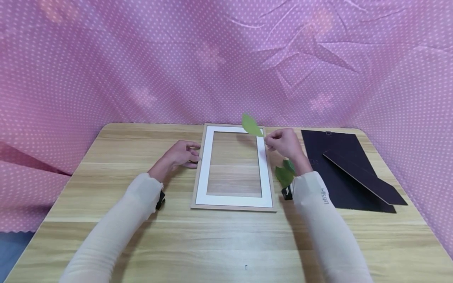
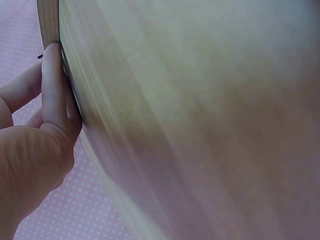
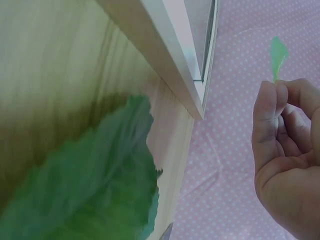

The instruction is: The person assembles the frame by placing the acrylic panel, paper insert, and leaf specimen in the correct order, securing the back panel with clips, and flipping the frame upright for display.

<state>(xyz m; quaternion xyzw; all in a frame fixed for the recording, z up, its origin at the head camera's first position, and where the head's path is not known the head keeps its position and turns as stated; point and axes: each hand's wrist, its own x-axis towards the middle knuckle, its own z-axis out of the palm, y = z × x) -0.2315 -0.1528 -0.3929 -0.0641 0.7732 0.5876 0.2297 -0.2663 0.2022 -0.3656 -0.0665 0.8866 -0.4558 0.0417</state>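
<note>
A picture frame (image 1: 233, 201) with a thin wooden rim and a white mat lies flat on the table, its long side running away from me. Between thumb and fingertips, my right hand (image 1: 286, 143) pinches the stem of a green leaf (image 1: 251, 125), which hovers over the frame's far right corner. The same leaf (image 3: 278, 55) points up from the fingers in the right wrist view. On the opposite side, my left hand (image 1: 182, 154) touches the frame's left edge with relaxed fingers; its left wrist view shows fingertips (image 2: 52, 55) against the wooden rim.
Darker green leaves (image 1: 284, 176) lie beside the frame, near my right wrist. Further right is a black backing board (image 1: 339, 192) with a stand flap (image 1: 364, 179) raised at an angle. A pink dotted cloth (image 1: 212, 59) hangs behind the wooden table (image 1: 198, 243).
</note>
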